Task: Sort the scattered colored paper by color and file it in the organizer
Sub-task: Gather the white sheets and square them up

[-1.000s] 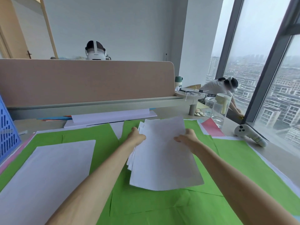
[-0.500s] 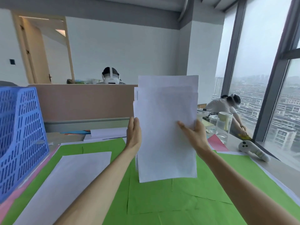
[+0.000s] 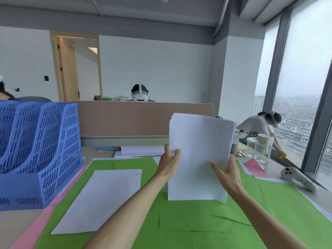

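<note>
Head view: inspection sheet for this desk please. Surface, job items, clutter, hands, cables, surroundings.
Surface: desk mostly covered by green sheets; pink sheets at both sides.
Job's things: white stack upright; loose white sheet flat on the green; blue organizer at left, no paper seen in it.
Clutter: controller and glass jug at right.
Hands: left hand and right hand grip the white stack's side edges.
Cables: nothing seen.
Surroundings: headset wearer behind partition; second person by window.
</note>
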A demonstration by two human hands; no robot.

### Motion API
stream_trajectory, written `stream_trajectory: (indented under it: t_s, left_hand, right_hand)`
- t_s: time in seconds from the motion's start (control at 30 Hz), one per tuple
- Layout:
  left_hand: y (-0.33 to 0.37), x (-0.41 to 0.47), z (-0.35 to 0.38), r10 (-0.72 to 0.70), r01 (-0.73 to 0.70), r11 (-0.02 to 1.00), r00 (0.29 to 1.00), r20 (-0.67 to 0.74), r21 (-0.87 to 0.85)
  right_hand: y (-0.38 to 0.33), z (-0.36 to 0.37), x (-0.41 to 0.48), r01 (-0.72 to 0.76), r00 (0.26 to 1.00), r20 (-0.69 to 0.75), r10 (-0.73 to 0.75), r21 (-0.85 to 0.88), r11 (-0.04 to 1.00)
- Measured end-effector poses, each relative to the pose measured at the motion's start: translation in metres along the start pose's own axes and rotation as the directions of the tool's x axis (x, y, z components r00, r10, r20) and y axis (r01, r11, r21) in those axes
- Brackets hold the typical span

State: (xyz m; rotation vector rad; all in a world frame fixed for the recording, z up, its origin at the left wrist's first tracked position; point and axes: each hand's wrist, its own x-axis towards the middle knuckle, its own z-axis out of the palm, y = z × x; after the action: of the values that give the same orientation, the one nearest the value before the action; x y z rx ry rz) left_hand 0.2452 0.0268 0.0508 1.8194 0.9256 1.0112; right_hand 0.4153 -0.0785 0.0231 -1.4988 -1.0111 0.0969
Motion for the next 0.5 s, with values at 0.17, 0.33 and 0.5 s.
stream_trajectory:
  t_s: [0.17, 0.33, 0.5]
  left_hand:
    - [-0.021, -0.010, 0.004, -0.106, 0.099, 0.993, 0.988, 0.111, 0.069]
    - [-0.026, -0.025, -0.016, -0.109, 0.113, 0.993, 0.990, 0.094, -0.032]
    - [-0.025, -0.034, -0.078, -0.114, 0.114, 0.993, 0.993, -0.007, -0.014]
  right_hand:
    - [0.010, 0.006, -0.011, -0.058, 0.996, 0.068, 0.062, -0.046, 0.997]
    - [0.001, 0.030, -0.023, -0.006, 0.999, -0.037, 0.001, -0.129, 0.992]
    - [-0.040, 0.083, -0.027, 0.030, 0.999, -0.021, -0.034, -0.179, 0.983]
